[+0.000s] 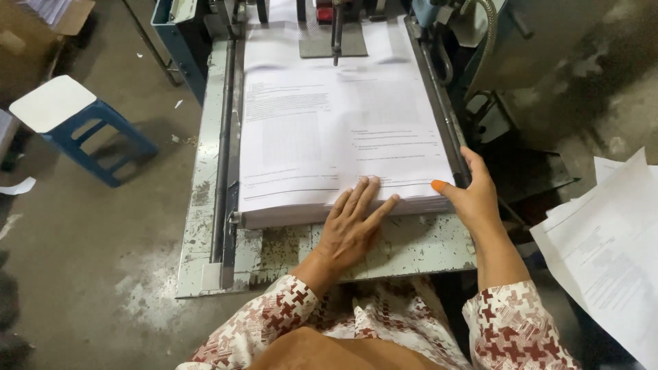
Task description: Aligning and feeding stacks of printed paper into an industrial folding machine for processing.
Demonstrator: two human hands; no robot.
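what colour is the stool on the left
Blue legs with a white seat; the stool shows in the head view.

Two hands: left hand [349, 226], right hand [473, 195]. One thick stack of printed sheets [329, 137] on one worn metal machine table [205, 226]. One blue stool [75, 123]. Loose sheets [610, 247] at right, perhaps several; edges overlap, count unclear. One paper scrap [17, 186].

Grey concrete floor [89, 260] with a white-topped blue stool [75, 123].
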